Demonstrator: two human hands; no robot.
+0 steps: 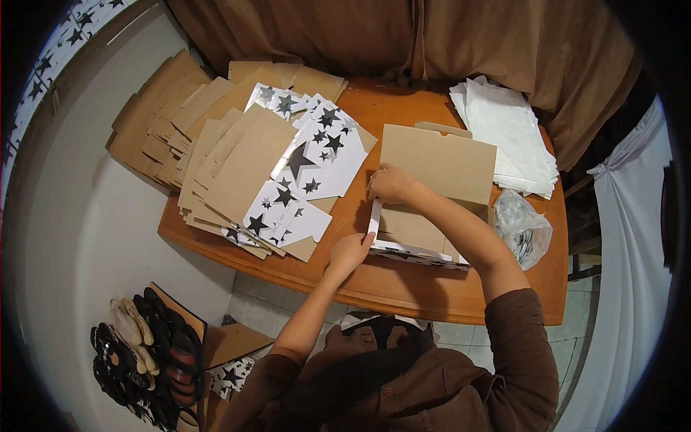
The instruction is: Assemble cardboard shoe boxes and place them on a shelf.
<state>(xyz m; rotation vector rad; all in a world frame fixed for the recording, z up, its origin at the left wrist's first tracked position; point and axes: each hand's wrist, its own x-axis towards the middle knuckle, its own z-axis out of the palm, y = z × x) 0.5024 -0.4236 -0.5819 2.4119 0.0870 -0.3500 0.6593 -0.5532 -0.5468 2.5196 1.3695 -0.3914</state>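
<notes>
While the left hand [350,252] pinches the near-left corner of the cardboard box [440,160] on the tabletop [385,104], the right hand [391,184] curls nearly closed over the box's left wall, farther back.

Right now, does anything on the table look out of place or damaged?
Slightly: the flat cardboard pieces at the left lie fanned unevenly, some seemingly overhanging the table, and the white sheets sit unevenly too. I see no spill, nor clear damage to the open box.
</notes>
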